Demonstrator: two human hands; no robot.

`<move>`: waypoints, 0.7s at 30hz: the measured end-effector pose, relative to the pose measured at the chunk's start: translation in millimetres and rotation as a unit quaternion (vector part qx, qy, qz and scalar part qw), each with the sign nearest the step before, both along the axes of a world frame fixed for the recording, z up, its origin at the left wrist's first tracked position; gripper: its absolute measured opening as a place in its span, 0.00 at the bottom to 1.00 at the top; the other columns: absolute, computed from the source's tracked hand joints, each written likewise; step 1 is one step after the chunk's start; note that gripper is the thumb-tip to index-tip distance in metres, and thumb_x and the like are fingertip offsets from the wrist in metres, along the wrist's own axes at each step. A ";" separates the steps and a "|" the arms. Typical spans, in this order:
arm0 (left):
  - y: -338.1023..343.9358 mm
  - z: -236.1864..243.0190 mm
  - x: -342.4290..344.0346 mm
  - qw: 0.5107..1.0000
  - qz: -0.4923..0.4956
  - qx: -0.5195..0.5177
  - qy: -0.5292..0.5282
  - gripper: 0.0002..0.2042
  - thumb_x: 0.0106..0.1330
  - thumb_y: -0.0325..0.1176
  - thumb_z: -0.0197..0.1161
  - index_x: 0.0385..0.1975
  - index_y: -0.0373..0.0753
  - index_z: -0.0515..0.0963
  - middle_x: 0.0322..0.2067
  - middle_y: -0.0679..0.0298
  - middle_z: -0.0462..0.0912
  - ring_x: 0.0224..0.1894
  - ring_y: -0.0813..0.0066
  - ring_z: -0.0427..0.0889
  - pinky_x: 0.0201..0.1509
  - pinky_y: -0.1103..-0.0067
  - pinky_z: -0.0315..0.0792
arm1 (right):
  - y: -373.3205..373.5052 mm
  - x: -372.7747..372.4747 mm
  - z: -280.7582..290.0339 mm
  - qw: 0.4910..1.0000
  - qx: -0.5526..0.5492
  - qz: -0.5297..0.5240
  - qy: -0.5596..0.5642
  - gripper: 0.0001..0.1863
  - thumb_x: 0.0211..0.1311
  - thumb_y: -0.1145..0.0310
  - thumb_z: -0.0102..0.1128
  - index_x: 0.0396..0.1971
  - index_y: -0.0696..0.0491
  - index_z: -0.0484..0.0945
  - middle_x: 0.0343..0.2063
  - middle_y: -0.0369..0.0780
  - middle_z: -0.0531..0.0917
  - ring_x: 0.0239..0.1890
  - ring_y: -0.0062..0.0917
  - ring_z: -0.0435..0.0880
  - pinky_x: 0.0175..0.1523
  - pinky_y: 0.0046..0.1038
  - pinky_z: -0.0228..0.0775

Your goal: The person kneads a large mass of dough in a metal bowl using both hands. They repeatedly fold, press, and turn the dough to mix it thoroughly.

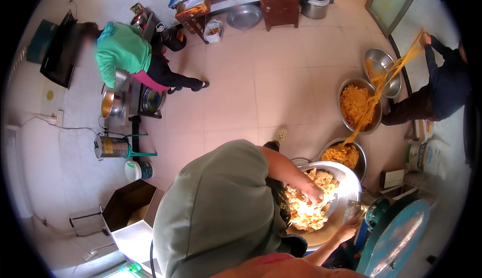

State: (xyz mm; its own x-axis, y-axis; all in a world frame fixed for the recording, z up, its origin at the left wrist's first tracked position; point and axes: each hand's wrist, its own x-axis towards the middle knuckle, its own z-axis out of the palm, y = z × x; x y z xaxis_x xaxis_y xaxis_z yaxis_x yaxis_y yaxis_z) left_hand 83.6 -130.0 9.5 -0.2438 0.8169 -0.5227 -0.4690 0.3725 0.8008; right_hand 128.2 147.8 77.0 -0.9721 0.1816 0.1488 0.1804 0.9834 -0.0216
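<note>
My left hand (313, 193), below a grey-green sleeve, reaches into pale orange, crumbly dough (304, 218), its fingers curled and partly buried. The dough lies in a wide metal basin (350, 180). My right hand (346, 228) is at the basin's right rim, gripping a metal piece (354, 210) too unclear to name, beside a teal machine (401, 233). Just beyond the basin stands a bowl of orange strips (337, 153).
A co-worker in green (123, 49) leans at a left counter. Another (447, 87) lifts long strips (406, 62) over two bowls (356, 105) at right. A box (120, 207), buckets (138, 170) and wooden desk (278, 12) line the room.
</note>
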 end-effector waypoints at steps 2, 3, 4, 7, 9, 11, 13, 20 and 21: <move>3.2 2.5 -0.5 0.999 -0.041 -0.006 -0.008 0.25 0.53 0.26 0.73 0.51 0.26 0.76 0.36 0.54 0.80 0.32 0.67 0.80 0.32 0.70 0.76 | 3.2 32.3 -5.3 0.984 -0.050 -0.141 -0.099 0.22 0.77 0.57 0.44 0.61 0.55 0.72 0.41 0.56 0.85 0.40 0.52 0.85 0.37 0.43 0.79; 2.5 5.5 2.0 0.999 -0.044 0.007 0.007 0.29 0.53 0.27 0.75 0.55 0.27 0.72 0.37 0.53 0.80 0.33 0.67 0.81 0.33 0.70 0.77 | -0.7 24.8 1.4 0.984 -0.039 -0.153 -0.082 0.23 0.77 0.56 0.43 0.59 0.56 0.74 0.40 0.56 0.85 0.40 0.52 0.85 0.37 0.44 0.80; 1.4 8.5 7.0 0.998 -0.048 0.019 0.022 0.34 0.52 0.28 0.76 0.60 0.28 0.68 0.38 0.52 0.80 0.34 0.66 0.82 0.35 0.70 0.78 | -2.0 7.9 8.1 0.984 -0.028 -0.164 -0.064 0.23 0.77 0.55 0.43 0.56 0.58 0.75 0.39 0.57 0.85 0.40 0.51 0.85 0.37 0.44 0.80; -6.5 55.9 -0.2 0.995 -0.068 0.056 0.049 0.50 0.50 0.30 0.80 0.71 0.31 0.53 0.42 0.49 0.79 0.36 0.64 0.83 0.36 0.69 0.79 | 10.4 19.1 34.2 0.992 0.051 -0.106 -0.049 0.22 0.78 0.55 0.39 0.62 0.49 0.70 0.46 0.52 0.84 0.32 0.46 0.87 0.33 0.42 0.82; -1.6 26.5 6.1 0.993 -0.069 0.046 0.080 0.43 0.49 0.33 0.81 0.63 0.31 0.61 0.44 0.49 0.77 0.36 0.63 0.83 0.35 0.70 0.80 | 18.4 30.0 5.6 0.960 0.094 -0.176 -0.196 0.24 0.78 0.57 0.39 0.70 0.43 0.64 0.49 0.48 0.84 0.32 0.37 0.89 0.31 0.35 0.83; 7.0 2.8 18.4 0.991 -0.071 0.040 0.109 0.38 0.50 0.34 0.81 0.58 0.31 0.65 0.43 0.50 0.77 0.36 0.64 0.83 0.34 0.70 0.81 | 1.3 26.9 -3.2 0.997 0.003 -0.074 -0.035 0.21 0.77 0.54 0.40 0.59 0.51 0.72 0.39 0.53 0.86 0.33 0.48 0.87 0.35 0.44 0.82; 14.3 -8.2 22.4 0.977 -0.095 0.053 0.183 0.36 0.52 0.35 0.79 0.58 0.31 0.66 0.40 0.54 0.78 0.36 0.67 0.83 0.37 0.70 0.80 | -0.8 6.3 -3.9 0.984 -0.065 -0.151 -0.063 0.25 0.77 0.51 0.40 0.42 0.59 0.79 0.33 0.56 0.86 0.33 0.55 0.85 0.38 0.51 0.80; 7.7 27.1 15.6 0.998 -0.005 0.009 0.062 0.34 0.55 0.32 0.77 0.60 0.28 0.69 0.44 0.49 0.80 0.38 0.65 0.86 0.36 0.75 0.85 | -23.9 10.7 28.5 0.992 -0.073 -0.075 0.063 0.25 0.78 0.50 0.37 0.49 0.54 0.77 0.36 0.56 0.85 0.36 0.54 0.85 0.36 0.50 0.80; 17.3 17.7 14.1 0.993 -0.043 0.032 0.107 0.36 0.55 0.29 0.76 0.64 0.28 0.67 0.47 0.48 0.80 0.37 0.65 0.86 0.37 0.74 0.85 | -12.9 10.0 21.0 0.987 -0.078 -0.143 -0.010 0.23 0.78 0.51 0.37 0.54 0.50 0.76 0.38 0.56 0.85 0.35 0.54 0.85 0.36 0.50 0.80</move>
State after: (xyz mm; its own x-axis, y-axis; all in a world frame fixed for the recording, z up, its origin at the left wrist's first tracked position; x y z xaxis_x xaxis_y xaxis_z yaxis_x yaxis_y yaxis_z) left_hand 97.7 -112.7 27.2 -0.2720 0.8693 -0.4127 -0.2547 0.3485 0.9020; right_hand 138.2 134.8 98.0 -0.8800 0.4685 0.0780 0.4526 0.8770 -0.1615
